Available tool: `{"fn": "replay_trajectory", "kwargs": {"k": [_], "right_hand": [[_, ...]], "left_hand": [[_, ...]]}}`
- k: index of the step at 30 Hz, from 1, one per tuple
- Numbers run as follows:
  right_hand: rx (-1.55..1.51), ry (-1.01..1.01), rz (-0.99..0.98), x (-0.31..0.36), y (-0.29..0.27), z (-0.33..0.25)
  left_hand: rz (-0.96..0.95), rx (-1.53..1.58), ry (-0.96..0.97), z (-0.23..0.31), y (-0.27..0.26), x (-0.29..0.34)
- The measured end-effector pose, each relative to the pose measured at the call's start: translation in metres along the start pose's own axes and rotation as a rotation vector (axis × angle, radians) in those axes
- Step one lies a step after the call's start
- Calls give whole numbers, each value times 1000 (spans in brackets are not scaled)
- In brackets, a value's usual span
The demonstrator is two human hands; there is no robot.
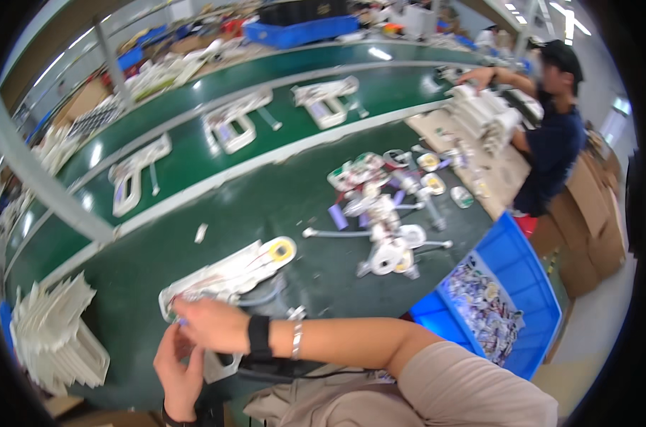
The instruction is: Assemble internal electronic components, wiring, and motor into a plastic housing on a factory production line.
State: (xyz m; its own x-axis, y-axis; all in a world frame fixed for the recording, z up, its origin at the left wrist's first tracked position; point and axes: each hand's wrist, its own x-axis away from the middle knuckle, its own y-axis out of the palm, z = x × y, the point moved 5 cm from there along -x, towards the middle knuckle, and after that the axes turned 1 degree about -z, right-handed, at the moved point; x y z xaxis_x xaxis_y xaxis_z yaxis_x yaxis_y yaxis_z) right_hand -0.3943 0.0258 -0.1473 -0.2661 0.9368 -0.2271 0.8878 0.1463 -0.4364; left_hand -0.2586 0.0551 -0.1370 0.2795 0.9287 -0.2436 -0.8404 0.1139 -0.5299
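Note:
A white plastic housing (227,274) lies on the green bench in front of me, with thin red wires along it and a yellow ring at its far right end. My right hand (213,325) reaches across its near left end, fingers bent and pinched together. Just below, my left hand (179,373) is curled with its fingertips meeting the right ones. A small purplish bit shows between them, too blurred to name. Beside the housing lies a clear tube piece (269,293). Part of the housing's handle loop (222,366) shows beneath my right wrist.
Loose tubes, purple pieces and round parts form a pile (383,213) at the centre right. A blue bin (529,285) of small parts stands at right, stacked white shells (60,334) at left. Beyond, a conveyor (188,153) carries several housings. A person (558,128) works at far right.

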Motion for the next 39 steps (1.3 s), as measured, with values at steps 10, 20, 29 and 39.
{"fn": "replay_trajectory", "kwargs": {"k": [10,20,29,39], "right_hand": [[583,-461,79,-10,-15,-10],[751,-571,-138,-36,44,18],[771,-511,-354,-39,-8,30],[668,-490,-534,-39,-6,21]], "left_hand": [[70,219,-221,-22,-1,-6],[-229,-446,-17,17,-2,0],[-191,-563,119,13,32,-9],[-1,-378,-2,-5,14,14]]}}
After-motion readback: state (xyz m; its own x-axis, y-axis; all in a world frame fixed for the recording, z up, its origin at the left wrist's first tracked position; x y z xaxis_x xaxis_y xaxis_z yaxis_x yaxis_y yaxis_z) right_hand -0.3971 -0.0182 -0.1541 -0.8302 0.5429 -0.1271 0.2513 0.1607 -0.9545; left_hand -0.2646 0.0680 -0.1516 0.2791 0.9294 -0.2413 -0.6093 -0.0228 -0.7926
